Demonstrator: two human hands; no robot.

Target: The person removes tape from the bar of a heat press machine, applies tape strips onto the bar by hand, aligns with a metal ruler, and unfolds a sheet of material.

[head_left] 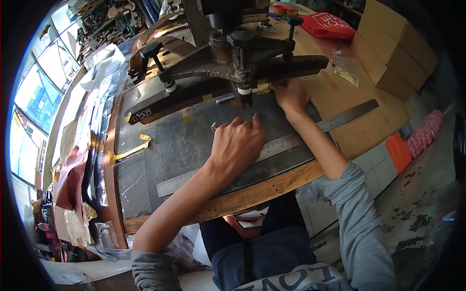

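Observation:
My left hand (238, 140) rests on the dark work mat (174, 140), its fingers curled under with the knuckles up. Whatever it may hold is hidden beneath it. A small pale piece (214, 126) shows just beside its knuckles. Farther back, my right hand (292, 98) is closed near the machine's dark bar (184, 92), beside a bit of yellow tape (263, 88); its fingertips are partly hidden. Between the hands hangs the machine's central tip (244, 98). A long steel ruler (279, 147) lies slanting across the mat, passing under both forearms.
Above the mat stands a heavy metal press arm (228, 63) with black knobs. A strip of yellow tape (131, 151) lies at left. Cardboard boxes (393, 48) and a red bag (327, 25) sit at the back right. The wooden table edge (272, 189) runs in front of me.

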